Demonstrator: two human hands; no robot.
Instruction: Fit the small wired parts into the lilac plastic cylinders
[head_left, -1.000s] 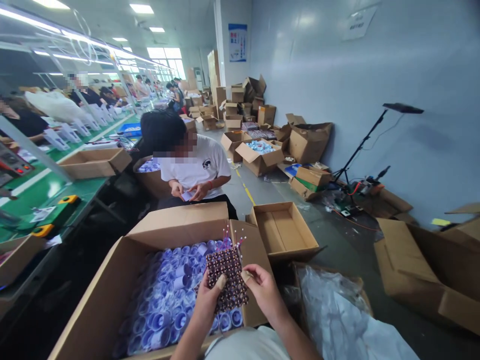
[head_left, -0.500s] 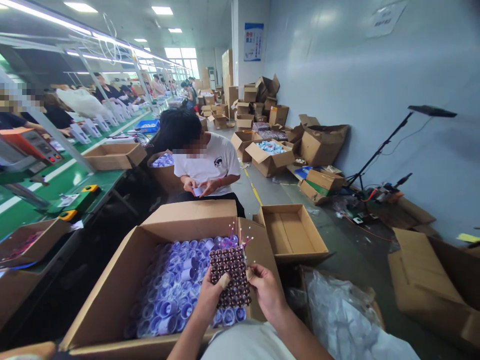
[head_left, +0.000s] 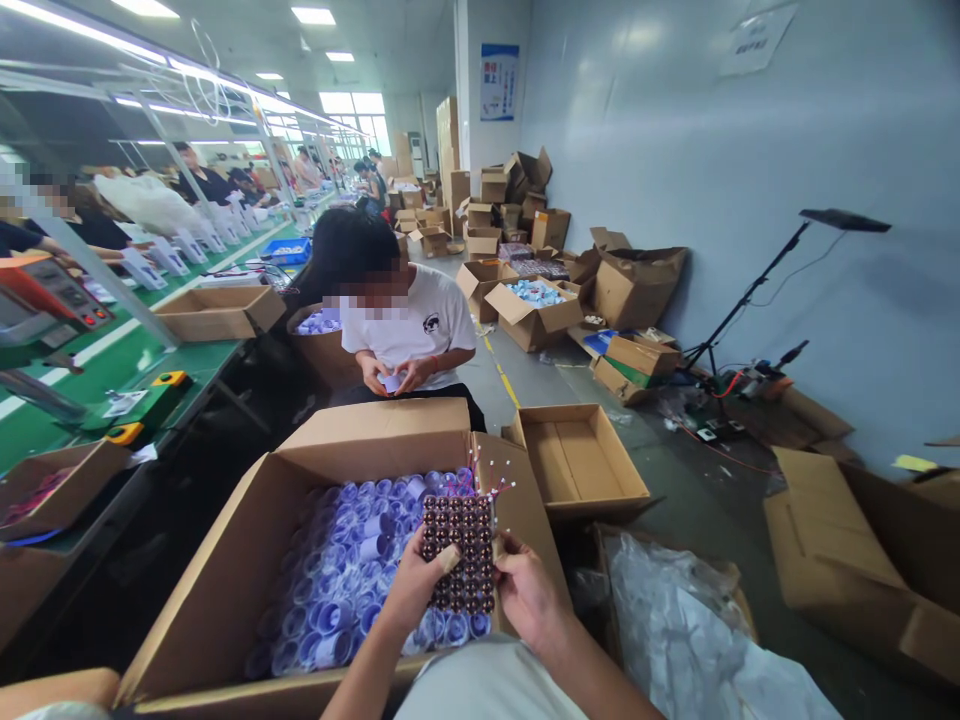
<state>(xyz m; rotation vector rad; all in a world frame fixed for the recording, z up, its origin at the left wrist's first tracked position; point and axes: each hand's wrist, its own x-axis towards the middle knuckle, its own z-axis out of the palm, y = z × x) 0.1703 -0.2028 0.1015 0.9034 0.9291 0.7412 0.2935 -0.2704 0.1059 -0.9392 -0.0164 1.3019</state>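
A block of shiny brown domed parts in rows (head_left: pixel 459 535) is held up over the large open carton (head_left: pixel 217 570). My left hand (head_left: pixel 420 580) grips its left side, the thumb lying across the front. At the block's right edge, my right hand (head_left: pixel 525 580) is closed in a pinch; what lies right under those fingertips is partly hidden. Thin red and purple wires with white ends (head_left: pixel 491 482) stick out above the block's top and right side. Many pale purple plastic cups (head_left: pixel 330 615) fill the carton beneath my hands.
Across the carton, a co-worker in a white shirt (head_left: pixel 409 320) handles a small purple part. A shallow carton (head_left: pixel 581 460) stands to the right, with clear plastic bags (head_left: pixel 675 620) nearer me. The green workbench (head_left: pixel 187 395) runs along the left; another carton (head_left: pixel 840 570) is far right.
The block has turned slightly, so its face is more upright and square to me. Both hands keep their places on it. The view has shifted a little to the right.
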